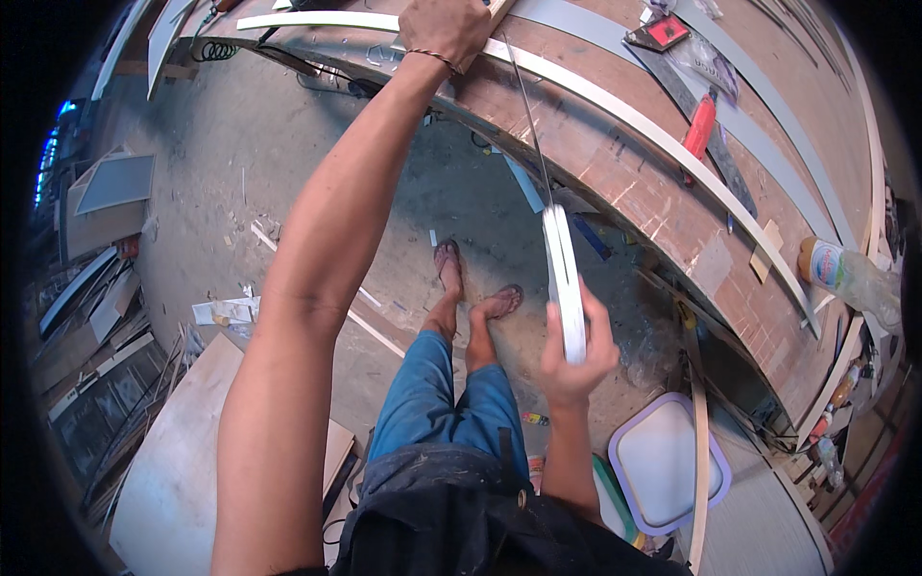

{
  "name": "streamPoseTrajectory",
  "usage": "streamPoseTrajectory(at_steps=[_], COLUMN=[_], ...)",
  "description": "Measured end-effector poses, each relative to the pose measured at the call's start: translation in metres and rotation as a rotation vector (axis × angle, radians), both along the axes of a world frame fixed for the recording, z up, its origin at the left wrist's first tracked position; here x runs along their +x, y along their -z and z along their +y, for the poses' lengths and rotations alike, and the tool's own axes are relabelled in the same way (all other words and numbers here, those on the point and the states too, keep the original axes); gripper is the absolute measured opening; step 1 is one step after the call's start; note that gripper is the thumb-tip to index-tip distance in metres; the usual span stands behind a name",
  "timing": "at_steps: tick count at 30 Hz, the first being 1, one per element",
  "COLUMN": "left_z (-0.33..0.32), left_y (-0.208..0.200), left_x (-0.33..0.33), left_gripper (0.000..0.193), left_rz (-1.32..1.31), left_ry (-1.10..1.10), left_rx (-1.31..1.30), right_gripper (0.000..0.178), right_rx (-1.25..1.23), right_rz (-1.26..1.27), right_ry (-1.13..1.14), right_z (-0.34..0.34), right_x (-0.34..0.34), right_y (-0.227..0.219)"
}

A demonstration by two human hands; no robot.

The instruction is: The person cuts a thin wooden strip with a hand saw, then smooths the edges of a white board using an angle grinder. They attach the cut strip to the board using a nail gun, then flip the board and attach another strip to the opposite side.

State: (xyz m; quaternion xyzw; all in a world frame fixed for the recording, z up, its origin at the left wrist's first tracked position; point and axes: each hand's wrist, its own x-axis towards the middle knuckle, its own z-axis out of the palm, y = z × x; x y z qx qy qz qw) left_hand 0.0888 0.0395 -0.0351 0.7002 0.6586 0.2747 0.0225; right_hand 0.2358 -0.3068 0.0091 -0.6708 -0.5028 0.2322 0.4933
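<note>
The long, narrow white strip (634, 120), its material not determinable, lies along the brown, worn wooden surface (595, 154), near its front edge. The left hand (445, 27) rests over the strip, bent in at the knuckles; its fingertips are hidden, so whether it pinches or only presses cannot be told. This placement presumably keeps the strip from shifting. A brown wooden piece (499, 12) shows beside that hand, partly covered.

The right hand (581, 355) is wrapped around the smooth white handle of a slim saw-like tool (565, 278), well clear of the surface. The thin, dark metal blade runs up to the strip, just beside the left hand; contact cannot be confirmed. Holding the handle low and outside the edge probably leaves room for the arm to stroke. The red-handled tool (701, 125) lies beyond the strip, apart from both hands.
</note>
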Motion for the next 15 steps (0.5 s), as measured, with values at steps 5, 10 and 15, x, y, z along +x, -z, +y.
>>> streamPoseTrajectory(at_steps=[5, 10, 15], left_z=[-0.008, -0.013, -0.010], left_y=[-0.015, -0.020, -0.017], left_x=[0.008, 0.011, 0.010], left_gripper=[0.027, 0.027, 0.027], left_rz=[-0.044, -0.061, -0.096], left_ry=[0.038, -0.034, 0.059], left_rx=[-0.052, -0.046, -0.021], right_gripper=[0.038, 0.038, 0.039], right_rx=[-0.070, -0.050, -0.075], right_rz=[0.019, 0.031, 0.035], right_ry=[-0.002, -0.001, -0.005], right_z=[0.018, -0.001, 0.024], right_x=[-0.003, -0.001, -0.003], right_y=[0.002, -0.001, 0.000])
